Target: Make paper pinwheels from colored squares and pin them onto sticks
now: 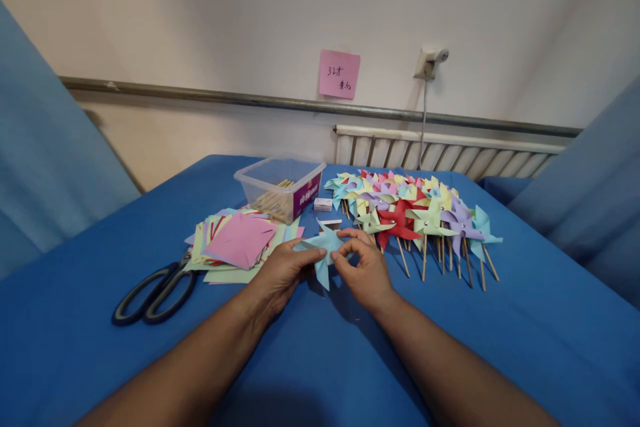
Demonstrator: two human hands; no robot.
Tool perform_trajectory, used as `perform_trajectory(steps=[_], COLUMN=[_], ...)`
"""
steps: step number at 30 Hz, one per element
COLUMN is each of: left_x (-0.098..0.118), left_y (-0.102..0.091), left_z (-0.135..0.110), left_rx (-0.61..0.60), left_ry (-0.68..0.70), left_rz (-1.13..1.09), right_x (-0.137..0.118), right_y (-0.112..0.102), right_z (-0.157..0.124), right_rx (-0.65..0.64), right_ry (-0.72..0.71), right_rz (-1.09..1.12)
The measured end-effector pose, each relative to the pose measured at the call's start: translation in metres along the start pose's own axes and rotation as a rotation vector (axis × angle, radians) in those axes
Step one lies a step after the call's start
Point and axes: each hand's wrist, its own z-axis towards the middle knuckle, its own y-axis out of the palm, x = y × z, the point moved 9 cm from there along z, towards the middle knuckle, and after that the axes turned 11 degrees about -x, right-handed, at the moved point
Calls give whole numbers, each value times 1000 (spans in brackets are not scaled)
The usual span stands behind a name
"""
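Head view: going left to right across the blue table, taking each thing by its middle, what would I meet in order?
Scissors → stack of coloured paper → left hand → light blue paper pinwheel → right hand → cluster of pinwheels on sticks.

Place: this is looking like an indoor craft corner
Wall [225,13]: is bearing a pipe [220,98], socket [424,65] and radiator [450,141]
Blue curtains [50,147]: are hanging either side
Table [500,327]: is holding coloured paper [240,239], scissors [163,290], pinwheels [397,219]
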Motion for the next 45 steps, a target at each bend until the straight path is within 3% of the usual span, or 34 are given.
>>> perform_trajectory(steps=[13,16,18,21,24,27,31,35,38,41,45], left_x=[0,0,-1,-3,-5,-6,-3,-1,-1,-7,-17], left_y=[1,2,4,7,11,12,13,10,6,13,21], left_z=[-1,-2,-3,-4,-5,-7,-8,-5,-4,-3,-3], left_rx=[-3,-12,-32,-91,-180,-233,-258,-171,-65,-86,-105], left_ry=[-6,-36,-64,-102,-144,-175,-142,-126,-98,-90,-101], left_rz=[25,48,71,116,181,287,427,423,257,67,-85], right_x=[2,7,18,30,29,26,26,30,42,53,60], right_y=[3,4,7,23,38,43,40,34,21,13,14], right_z=[0,0,1,1,-2,-6,-7,-4,-4,-8,-13], right_rx=[-15,-21,-31,-153,-340,-447,-466,-341,-63,160,252], right_ry=[8,33,105,243,324,357,338,331,369,383,401], right_rz=[26,139,334,686,856,823,688,656,736,839,870])
